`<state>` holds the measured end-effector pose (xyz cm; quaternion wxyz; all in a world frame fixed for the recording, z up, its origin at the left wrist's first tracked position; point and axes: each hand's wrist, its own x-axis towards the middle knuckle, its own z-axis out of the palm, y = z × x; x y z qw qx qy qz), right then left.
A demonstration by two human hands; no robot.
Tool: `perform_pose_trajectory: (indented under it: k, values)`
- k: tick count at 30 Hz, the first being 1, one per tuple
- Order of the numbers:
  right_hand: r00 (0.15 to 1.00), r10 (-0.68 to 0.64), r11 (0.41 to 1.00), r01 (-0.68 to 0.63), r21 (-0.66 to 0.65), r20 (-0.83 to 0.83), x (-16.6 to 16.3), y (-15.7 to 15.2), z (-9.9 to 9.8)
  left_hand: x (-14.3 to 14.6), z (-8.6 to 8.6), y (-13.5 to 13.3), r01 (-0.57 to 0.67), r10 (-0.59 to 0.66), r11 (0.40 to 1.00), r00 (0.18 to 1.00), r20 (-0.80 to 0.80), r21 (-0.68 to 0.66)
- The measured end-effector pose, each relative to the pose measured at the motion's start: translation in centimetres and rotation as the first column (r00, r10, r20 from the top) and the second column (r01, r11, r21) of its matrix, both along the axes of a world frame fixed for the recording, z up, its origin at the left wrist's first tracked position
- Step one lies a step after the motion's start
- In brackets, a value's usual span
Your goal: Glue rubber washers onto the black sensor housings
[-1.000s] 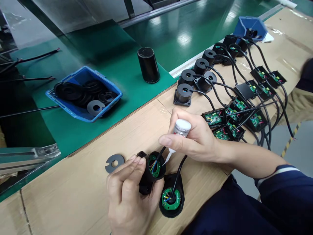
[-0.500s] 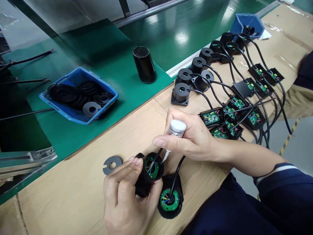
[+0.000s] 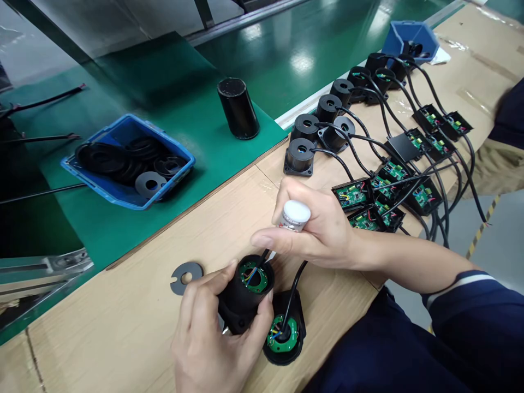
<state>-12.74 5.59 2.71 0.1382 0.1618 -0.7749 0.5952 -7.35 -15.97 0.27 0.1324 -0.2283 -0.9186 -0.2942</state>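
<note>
My left hand (image 3: 219, 327) grips a black round housing (image 3: 241, 303), its open end tilted up toward me. A green ring circuit board (image 3: 244, 270) with thin coloured wires and a black cable shows inside. Closed around a small white-bottomed glue bottle (image 3: 295, 215), my right hand (image 3: 313, 226) points its thin nozzle down at the housing's rim; the tip is partly hidden behind the cable. Beside the left hand lies a second black housing (image 3: 302, 314) with its own green board and cable. A grey notched washer (image 3: 186, 277) rests flat on the table to the left.
A blue bin (image 3: 123, 199) of black rings and washers and a black cylinder (image 3: 238, 109) stand on the green mat. Several capped housings (image 3: 300, 156) are cabled to open circuit boxes (image 3: 351, 194) at right. Another blue bin (image 3: 409, 38) and a person's sleeve (image 3: 510, 117) are beyond.
My left hand has turned the housing, its fingers shifting around the body. The bottle's nozzle has moved slightly left along the rim, behind the cable.
</note>
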Motion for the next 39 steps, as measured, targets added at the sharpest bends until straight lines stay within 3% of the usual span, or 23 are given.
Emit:
perform_pose_trajectory:
  k: [5,9,13,20,24,27,30,32,36,39]
  values:
    - [0.999,-0.012,0.997,0.015,0.071,-0.035,0.2,-0.1,0.0,0.2,-0.2,-0.6,-0.1,0.069,0.991,0.951,0.301,0.086]
    - [0.998,-0.009,0.998,0.013,0.059,-0.064,0.3,-0.3,0.0,-0.3,0.1,-0.6,-0.109,0.023,0.982,0.883,0.469,0.157]
    - [0.995,-0.016,0.999,0.02,0.036,-0.098,0.5,-0.5,-0.3,-0.9,0.4,-0.5,-0.118,-0.052,0.956,0.833,0.551,0.268]
    - [0.996,-0.029,0.999,0.031,0.031,-0.084,0.7,-0.7,-0.6,-1.3,0.1,-1.2,-0.117,-0.138,0.936,0.747,0.651,0.333]
    - [0.996,-0.006,0.988,0.019,-0.152,0.085,0.2,-0.2,-0.2,-1.4,0.1,-1.3,-0.137,-0.169,0.923,0.694,0.699,0.359]
    - [0.966,-0.005,0.929,0.101,-0.357,0.258,-0.7,0.3,-0.1,-1.4,-0.4,-1.0,-0.167,-0.149,0.912,0.714,0.684,0.373]
    - [0.919,0.02,0.798,0.223,-0.559,0.395,-1.5,0.7,-0.2,-1.5,-1.5,-0.6,-0.17,-0.148,0.896,0.758,0.636,0.41]
    - [0.889,0.056,0.732,0.273,-0.624,0.454,-1.8,1.1,-0.1,-1.5,-2.2,-0.3,-0.127,-0.151,0.907,0.791,0.593,0.4]
    - [0.877,0.107,0.766,0.228,-0.601,0.469,-2.9,1.6,0.4,-1.6,-3.1,0.0,0.009,-0.103,0.976,0.9,0.423,0.219]
    - [0.882,0.111,0.886,0.122,-0.448,0.459,-5.3,1.0,0.4,-1.8,-2.1,-0.7,0.091,-0.112,0.993,0.94,0.321,0.081]
